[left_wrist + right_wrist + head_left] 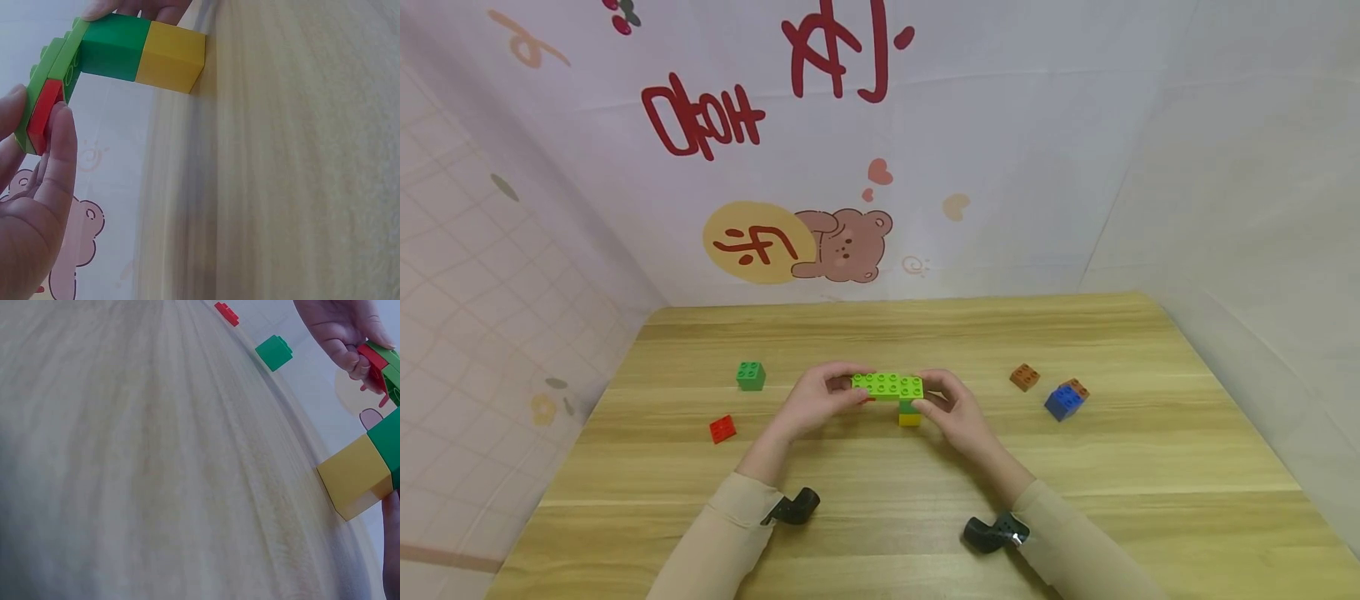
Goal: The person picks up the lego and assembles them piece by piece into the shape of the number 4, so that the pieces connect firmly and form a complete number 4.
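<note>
Several joined toy building bricks stand between my hands. A light green studded piece (880,386) lies across the top, with a red brick (45,115) under its left end. Below its right end a green brick (115,47) sits on a yellow brick (172,56), whose base is right at the tabletop. My left hand (816,400) pinches the left end, thumb on the light green piece and a finger under the red brick. My right hand (955,412) grips the right end beside the green brick, its fingers partly hidden behind the bricks.
On the wooden table (880,517), a green brick (750,376) and a flat red brick (722,429) lie to the left. A brown brick (1025,377) lies to the right, near a blue brick (1063,402) beside another brown one (1077,387). A printed cloth (1015,150) hangs behind.
</note>
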`<state>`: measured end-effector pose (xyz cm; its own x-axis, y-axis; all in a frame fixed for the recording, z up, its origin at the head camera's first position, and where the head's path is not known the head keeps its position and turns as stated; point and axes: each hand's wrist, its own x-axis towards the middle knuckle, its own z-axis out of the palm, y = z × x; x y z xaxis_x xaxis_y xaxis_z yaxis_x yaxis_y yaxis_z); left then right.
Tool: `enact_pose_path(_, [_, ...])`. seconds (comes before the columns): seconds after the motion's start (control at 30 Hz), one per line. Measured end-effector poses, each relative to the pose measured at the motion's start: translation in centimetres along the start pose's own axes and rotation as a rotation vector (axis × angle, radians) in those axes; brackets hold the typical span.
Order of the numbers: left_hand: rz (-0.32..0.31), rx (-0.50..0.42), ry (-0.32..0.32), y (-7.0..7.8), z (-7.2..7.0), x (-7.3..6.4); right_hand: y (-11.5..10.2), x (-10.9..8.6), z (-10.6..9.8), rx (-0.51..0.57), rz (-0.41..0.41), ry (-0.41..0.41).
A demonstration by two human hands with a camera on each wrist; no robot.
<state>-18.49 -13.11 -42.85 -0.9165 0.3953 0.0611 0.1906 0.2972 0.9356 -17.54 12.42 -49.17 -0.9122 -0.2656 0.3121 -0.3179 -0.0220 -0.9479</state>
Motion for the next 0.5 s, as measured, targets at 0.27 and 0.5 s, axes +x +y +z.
enact_pose_path(0.27, [-0.009,0.021,0.034,0.17,0.24,0.05,0.01,0.06,0.03,-0.004,0.006,0.002])
enact_pose_path(0.5, [-0.016,0.000,0.040,-0.07,0.23,-0.02,-0.03,0.09,0.00,0.000,0.012,0.004])
